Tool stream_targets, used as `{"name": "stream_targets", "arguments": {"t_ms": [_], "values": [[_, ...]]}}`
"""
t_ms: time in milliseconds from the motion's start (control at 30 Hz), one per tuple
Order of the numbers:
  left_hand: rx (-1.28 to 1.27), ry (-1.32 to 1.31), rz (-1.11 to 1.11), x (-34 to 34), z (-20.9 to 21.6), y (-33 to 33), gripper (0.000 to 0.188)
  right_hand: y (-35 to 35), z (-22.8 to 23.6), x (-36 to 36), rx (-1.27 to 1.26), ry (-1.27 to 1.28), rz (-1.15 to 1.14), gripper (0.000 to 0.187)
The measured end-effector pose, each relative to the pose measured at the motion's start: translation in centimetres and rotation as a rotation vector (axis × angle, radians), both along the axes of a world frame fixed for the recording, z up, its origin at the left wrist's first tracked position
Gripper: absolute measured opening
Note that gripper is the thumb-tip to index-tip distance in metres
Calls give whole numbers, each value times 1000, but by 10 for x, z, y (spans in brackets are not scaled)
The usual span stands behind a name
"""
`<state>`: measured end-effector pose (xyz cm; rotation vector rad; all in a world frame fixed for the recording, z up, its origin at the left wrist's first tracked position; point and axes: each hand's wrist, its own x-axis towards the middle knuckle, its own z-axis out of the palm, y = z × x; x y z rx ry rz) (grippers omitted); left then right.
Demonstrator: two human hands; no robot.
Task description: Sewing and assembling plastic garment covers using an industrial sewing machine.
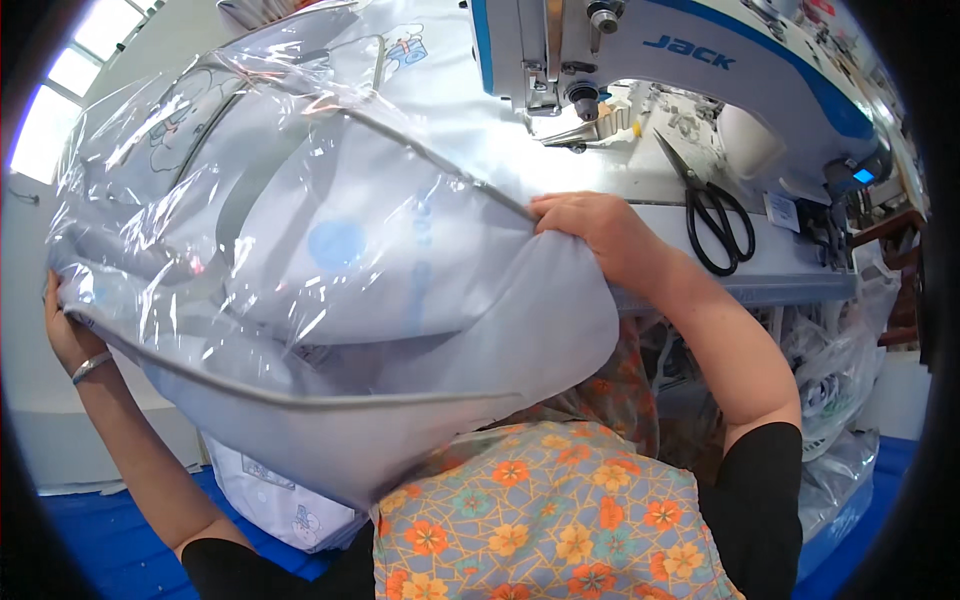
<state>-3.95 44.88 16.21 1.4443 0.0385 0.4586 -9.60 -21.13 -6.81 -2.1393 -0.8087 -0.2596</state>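
A large pale fabric piece [420,260] with grey binding and a clear plastic sheet [160,250] over it spreads across the left and middle. My left hand [72,325], a bangle on its wrist, is closed around the bound edge at the far left. On the other side, my right hand [595,225] pinches the piece near a grey-bound seam, by the edge of the sewing table. Part of the fabric sags in a fold toward my body. Behind my right hand stands a white and blue sewing machine [640,50].
Black-handled scissors [715,210] lie on the sewing table [790,285], right of my right hand. Clear plastic bags [840,390] hang or lie below the table at the right. More printed fabric [285,500] rests low on the left, over a blue floor covering [110,545].
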Motion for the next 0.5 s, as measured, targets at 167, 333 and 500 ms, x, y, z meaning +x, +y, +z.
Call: {"name": "stream_targets", "arguments": {"t_ms": [167,333,500], "values": [[62,-64,72,29,7,-13,38,-12,1,25,-130,-58,-8,22],[109,-93,-89,60,28,-46,38,-16,-9,46,-289,-198,-76,23],[191,-117,-388,116,53,-36,39,-25,-16,57,-333,-327,-79,26]]}}
